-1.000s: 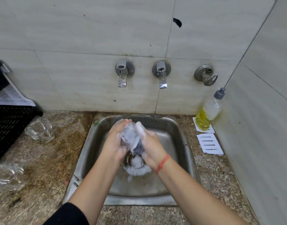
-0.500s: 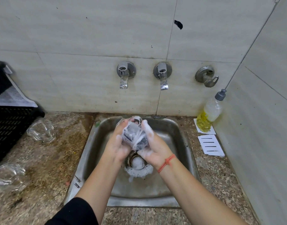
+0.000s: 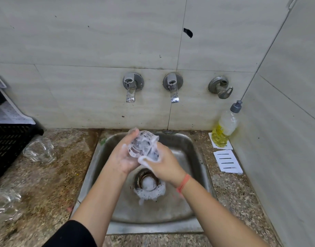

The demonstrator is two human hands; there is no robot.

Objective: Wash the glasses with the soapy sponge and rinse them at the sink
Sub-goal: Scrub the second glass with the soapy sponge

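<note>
Over the steel sink (image 3: pixel 92 175) I hold a clear glass (image 3: pixel 138 145) covered in white foam, tilted on its side. My left hand (image 3: pixel 124 157) grips it from the left with fingers curled round the wall. My right hand (image 3: pixel 165 164), foamy and wearing a red wrist thread, presses a dark soapy sponge (image 3: pixel 151 150) against the glass; most of the sponge is hidden by foam and fingers. Two more clear glasses lie on the counter at left, one (image 3: pixel 40 151) near the crate and another (image 3: pixel 5 202) at the frame's edge.
Two wall taps (image 3: pixel 130 88) (image 3: pixel 172 89) hang above the sink, no water running, with a valve (image 3: pixel 220 88) to their right. A yellow soap bottle (image 3: pixel 224 129) and white cards (image 3: pixel 228 161) sit at right. A black crate (image 3: pixel 7 143) stands at left. Foam covers the drain (image 3: pixel 149 186).
Both hands have lifted the glass slightly up and toward the back of the sink while turning it. More of the glass shows above the fingers now.
</note>
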